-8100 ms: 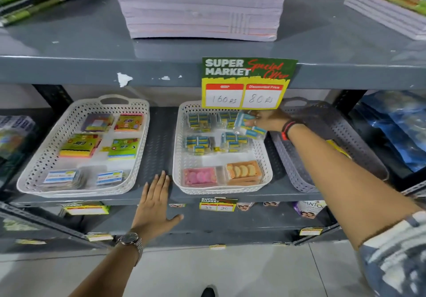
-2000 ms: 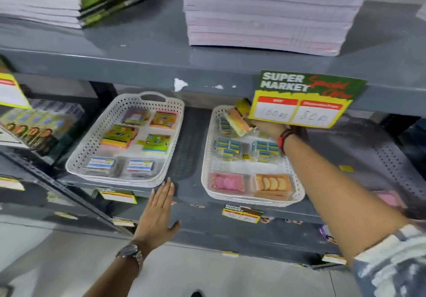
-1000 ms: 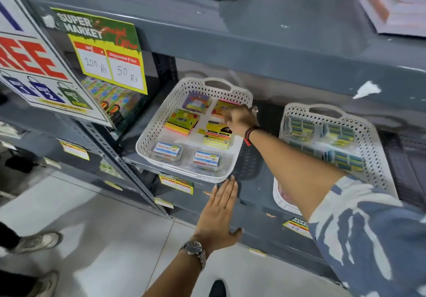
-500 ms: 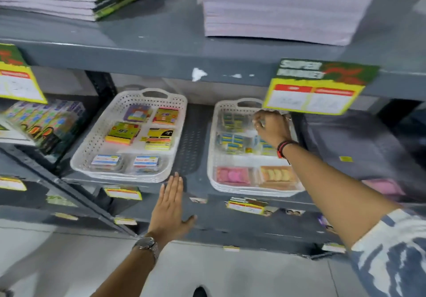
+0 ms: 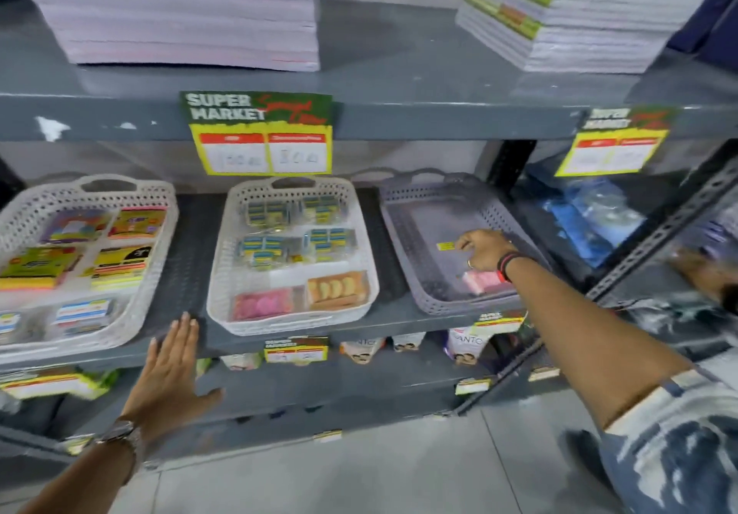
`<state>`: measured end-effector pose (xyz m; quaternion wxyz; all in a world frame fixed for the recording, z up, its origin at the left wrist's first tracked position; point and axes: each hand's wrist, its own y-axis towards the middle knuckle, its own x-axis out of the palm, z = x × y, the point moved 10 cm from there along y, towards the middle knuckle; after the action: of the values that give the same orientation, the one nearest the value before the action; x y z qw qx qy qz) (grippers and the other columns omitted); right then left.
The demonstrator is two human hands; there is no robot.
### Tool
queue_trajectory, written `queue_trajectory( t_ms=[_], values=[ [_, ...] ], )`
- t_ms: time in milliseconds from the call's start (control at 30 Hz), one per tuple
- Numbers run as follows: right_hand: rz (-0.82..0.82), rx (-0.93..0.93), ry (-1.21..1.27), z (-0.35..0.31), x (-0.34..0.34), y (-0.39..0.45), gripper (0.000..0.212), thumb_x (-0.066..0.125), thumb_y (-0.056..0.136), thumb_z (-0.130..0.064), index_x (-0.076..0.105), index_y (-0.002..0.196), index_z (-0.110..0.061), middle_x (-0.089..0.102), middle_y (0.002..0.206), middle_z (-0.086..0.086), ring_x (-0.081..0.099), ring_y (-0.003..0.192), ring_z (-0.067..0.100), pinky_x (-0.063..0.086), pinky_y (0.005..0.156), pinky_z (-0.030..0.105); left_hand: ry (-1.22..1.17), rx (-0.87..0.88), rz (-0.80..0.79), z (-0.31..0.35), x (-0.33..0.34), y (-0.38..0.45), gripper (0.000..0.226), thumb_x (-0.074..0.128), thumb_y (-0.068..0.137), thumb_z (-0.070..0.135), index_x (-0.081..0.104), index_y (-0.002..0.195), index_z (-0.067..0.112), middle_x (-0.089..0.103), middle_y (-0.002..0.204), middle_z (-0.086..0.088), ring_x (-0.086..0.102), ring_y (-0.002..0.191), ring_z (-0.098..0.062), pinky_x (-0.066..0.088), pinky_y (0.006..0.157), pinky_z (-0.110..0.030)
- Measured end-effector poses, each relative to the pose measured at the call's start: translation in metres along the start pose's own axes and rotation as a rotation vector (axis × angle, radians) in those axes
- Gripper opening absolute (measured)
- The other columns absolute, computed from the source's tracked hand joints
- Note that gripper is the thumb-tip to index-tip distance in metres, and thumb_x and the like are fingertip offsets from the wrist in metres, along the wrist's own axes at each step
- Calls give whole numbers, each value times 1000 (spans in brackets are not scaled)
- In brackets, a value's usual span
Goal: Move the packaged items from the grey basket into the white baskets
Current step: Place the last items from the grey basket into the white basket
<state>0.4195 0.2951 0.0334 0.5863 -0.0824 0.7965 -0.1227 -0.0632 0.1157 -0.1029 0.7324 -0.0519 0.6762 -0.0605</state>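
Observation:
The grey basket (image 5: 403, 234) stands on the middle shelf at the right. In it lie a small yellow label (image 5: 445, 246) and a pink packaged item (image 5: 481, 281), partly hidden by my wrist. My right hand (image 5: 481, 248) reaches into the grey basket, its fingers curled down beside the yellow label, and I cannot make out anything held. Two white baskets hold packaged items: the middle white basket (image 5: 225, 258) and the left white basket (image 5: 159, 274). My left hand (image 5: 171, 370) lies flat and open against the shelf's front edge between the white baskets.
Stacks of notebooks (image 5: 175, 6) lie on the upper shelf. A price sign (image 5: 261, 134) hangs over the middle basket's back. Blue plastic packs (image 5: 579, 222) fill the bay to the right. Another person's hand (image 5: 703, 270) shows at the far right.
My right hand has left the middle white basket and moved right into the grey basket. My view has swung right. The left hand stays flat on the shelf edge.

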Motion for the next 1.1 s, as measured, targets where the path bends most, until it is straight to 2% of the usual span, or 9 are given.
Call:
queue_trajectory(
  t_ms=[67, 133, 333, 467, 567, 667, 733, 833, 1100],
  values=[
    [-82, 13, -23, 20, 6, -5, 44, 61, 79, 6, 59, 121, -8, 59, 130, 10, 55, 121, 26, 45, 101, 30, 4, 10, 20, -1, 0, 2, 119, 43, 54, 69, 28, 140, -10, 28, 150, -25, 32, 136, -38, 12, 110, -47],
    [-122, 19, -64, 34, 10, -11, 49, 60, 79, 9, 57, 124, -10, 58, 132, 9, 54, 121, 26, 45, 99, 30, -6, 8, 24, -1, 0, 3, 123, 44, 52, 70, 20, 144, -8, 16, 154, -19, 22, 141, -33, 16, 110, -52],
    [-55, -94, -354, 40, 11, -16, 52, 55, 80, 6, 58, 122, -24, 61, 128, 8, 59, 112, 28, 49, 96, 38, -20, -33, 1, 0, 0, 5, 131, 52, 50, 72, 5, 146, -4, -3, 156, -13, 0, 144, -25, 9, 115, -53],
    [-45, -126, -459, 36, 14, -13, 56, 55, 80, 6, 54, 125, -26, 61, 128, 8, 59, 112, 28, 48, 91, 35, -17, -39, -34, 3, -2, 5, 134, 33, 46, 82, -15, 142, 1, -24, 149, -8, -18, 140, -19, -1, 116, -47],
    [-102, -118, -505, 32, 18, -12, 47, 48, 85, 0, 54, 124, -25, 60, 127, 11, 59, 112, 30, 47, 89, 35, -44, -44, -34, 3, -5, 4, 134, 34, 47, 82, -15, 143, 2, -26, 150, -8, -20, 140, -21, -4, 117, -46],
    [-116, -96, -503, 35, 18, -10, 44, 57, 83, -6, 55, 123, -25, 63, 124, 7, 60, 110, 28, 50, 92, 37, -75, -39, -33, 9, -7, 3, 133, 42, 53, 80, -17, 142, 2, -26, 150, -9, -21, 141, -22, -5, 117, -46],
    [-111, -109, -510, 26, 19, -9, 39, 67, 81, -21, 56, 118, -22, 67, 117, 4, 62, 105, 25, 52, 88, 36, -65, -39, -43, 8, -10, 1, 134, 37, 51, 82, -18, 142, 1, -26, 150, -9, -21, 141, -23, -5, 117, -46],
    [-34, -164, -444, 2, 9, -8, 46, 71, 76, -42, 55, 114, -22, 65, 114, 2, 63, 103, 24, 53, 85, 37, -44, -21, -62, 12, -11, -1, 133, 29, 49, 84, -19, 142, 0, -29, 149, -10, -23, 139, -23, -6, 117, -46],
    [103, -520, -193, -162, -7, -36, 53, 65, 76, -53, 53, 123, -32, 56, 117, -1, 59, 103, 20, 54, 89, 38, -74, -5, -31, 12, -19, -6, 128, 37, 56, 78, -20, 141, 2, -26, 152, -9, -25, 138, -21, -13, 113, -40]
  ],
)
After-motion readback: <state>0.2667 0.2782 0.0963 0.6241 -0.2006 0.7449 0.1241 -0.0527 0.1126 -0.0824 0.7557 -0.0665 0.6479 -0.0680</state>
